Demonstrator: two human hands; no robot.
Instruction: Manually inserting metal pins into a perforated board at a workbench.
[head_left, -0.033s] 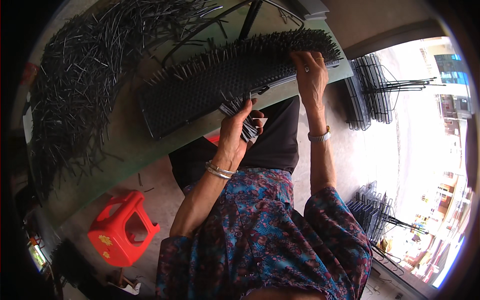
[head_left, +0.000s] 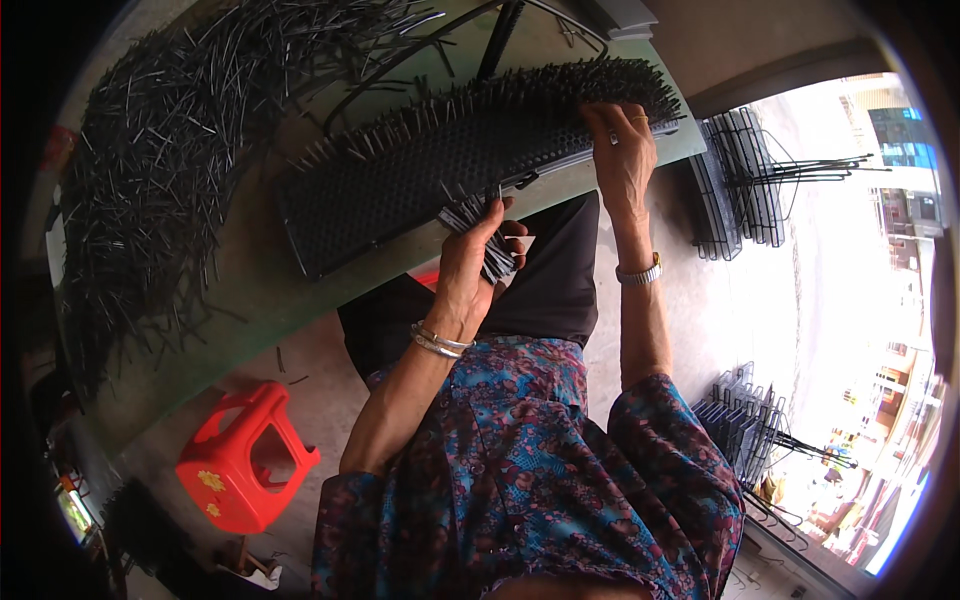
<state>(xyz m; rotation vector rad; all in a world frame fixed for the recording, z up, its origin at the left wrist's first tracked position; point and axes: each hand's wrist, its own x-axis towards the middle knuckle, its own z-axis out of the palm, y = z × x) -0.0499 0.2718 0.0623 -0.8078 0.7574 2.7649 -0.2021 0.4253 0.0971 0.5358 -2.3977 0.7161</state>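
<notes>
A black perforated panel (head_left: pixel 400 190) lies slanted on the table. Thin dark strips (head_left: pixel 470 100) stand up from its holes in dense rows along the far side and right end. My left hand (head_left: pixel 478 240) is closed around a bundle of short dark strips (head_left: pixel 465 212), just off the panel's near edge. At the panel's right end, my right hand (head_left: pixel 625 150) is bent down with its fingertips pinched together against the standing strips. Whatever those fingertips hold is hidden by the hand.
A large heap of loose strips (head_left: pixel 180 150) covers the left of the greenish table (head_left: pixel 250 320). Bent black metal rods (head_left: pixel 500 40) lie beyond the panel. A red plastic stool (head_left: pixel 235 490) stands at lower left. Black wire racks (head_left: pixel 745 180) are on the floor at right.
</notes>
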